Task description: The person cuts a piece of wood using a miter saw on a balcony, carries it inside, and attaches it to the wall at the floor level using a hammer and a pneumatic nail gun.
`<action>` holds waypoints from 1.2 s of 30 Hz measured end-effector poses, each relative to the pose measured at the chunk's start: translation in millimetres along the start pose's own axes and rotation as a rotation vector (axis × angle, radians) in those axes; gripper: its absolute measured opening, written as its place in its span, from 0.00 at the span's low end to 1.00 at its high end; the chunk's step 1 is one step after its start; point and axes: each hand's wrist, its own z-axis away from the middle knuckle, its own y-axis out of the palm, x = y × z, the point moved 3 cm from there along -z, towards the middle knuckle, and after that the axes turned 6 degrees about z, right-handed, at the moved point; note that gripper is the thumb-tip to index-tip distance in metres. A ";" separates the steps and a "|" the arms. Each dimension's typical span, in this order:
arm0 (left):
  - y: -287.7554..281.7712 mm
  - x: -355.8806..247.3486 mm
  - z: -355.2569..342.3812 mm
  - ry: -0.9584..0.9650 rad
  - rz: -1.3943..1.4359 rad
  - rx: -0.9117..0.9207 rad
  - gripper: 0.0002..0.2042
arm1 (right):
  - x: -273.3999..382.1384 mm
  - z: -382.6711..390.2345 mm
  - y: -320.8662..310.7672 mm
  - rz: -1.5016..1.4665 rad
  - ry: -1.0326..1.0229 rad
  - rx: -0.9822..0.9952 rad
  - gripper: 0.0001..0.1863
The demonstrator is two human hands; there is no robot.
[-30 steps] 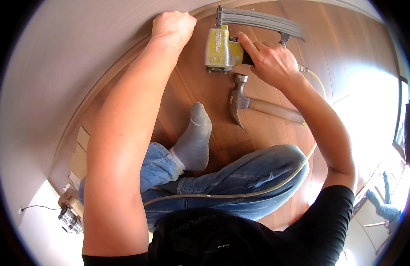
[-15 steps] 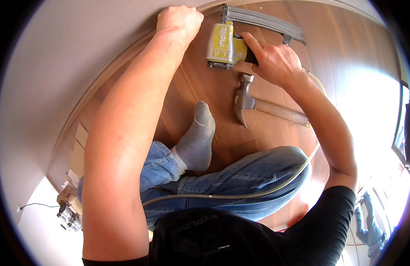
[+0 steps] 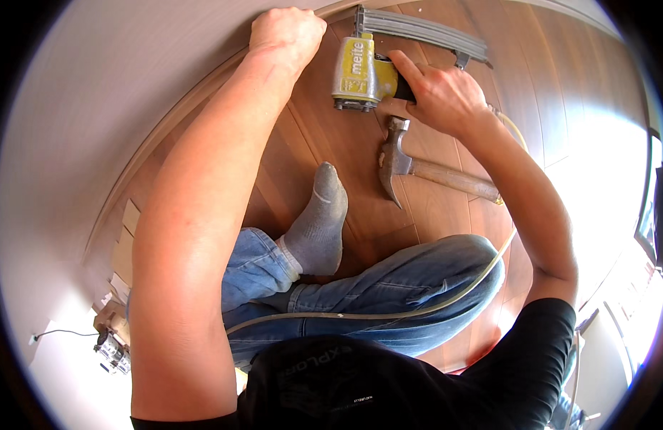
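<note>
My right hand (image 3: 446, 99) is wrapped round the black grip of a yellow and silver air nail gun (image 3: 358, 72), its index finger stretched along the trigger area. The gun's long grey magazine (image 3: 424, 32) points to the right, and its nose is at the wooden skirting trim (image 3: 338, 8) along the wall's foot. Closed like a fist, my left hand (image 3: 287, 34) presses against that trim, just left of the gun. Its fingertips are hidden, so I cannot make out what they hold. A claw hammer (image 3: 397, 154) with a wooden handle lies on the floor below the gun.
A pale air hose (image 3: 388, 315) crosses my jeans and runs up past my right forearm. The grey wall (image 3: 131, 79) curves along the left. My socked foot (image 3: 318, 222) rests on the wooden floor (image 3: 303, 147). A small metal-bodied tool (image 3: 115, 351) is at lower left.
Both hands and the nail gun stay almost in place, with only a slight shift of the view. At the lower right edge, another person's jeans-clad leg has moved lower in the picture.
</note>
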 end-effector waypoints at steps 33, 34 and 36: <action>19.8 22.5 104.3 -0.085 0.612 -0.206 0.15 | 102.7 160.4 -116.7 0.018 -0.092 0.011 0.51; 28.4 33.9 135.0 -0.125 0.764 -0.230 0.14 | 108.6 154.8 -120.4 0.004 -0.124 -0.003 0.51; 72.8 65.2 197.4 -0.411 0.917 -0.044 0.15 | 126.9 133.9 -117.3 -0.015 -0.169 0.087 0.49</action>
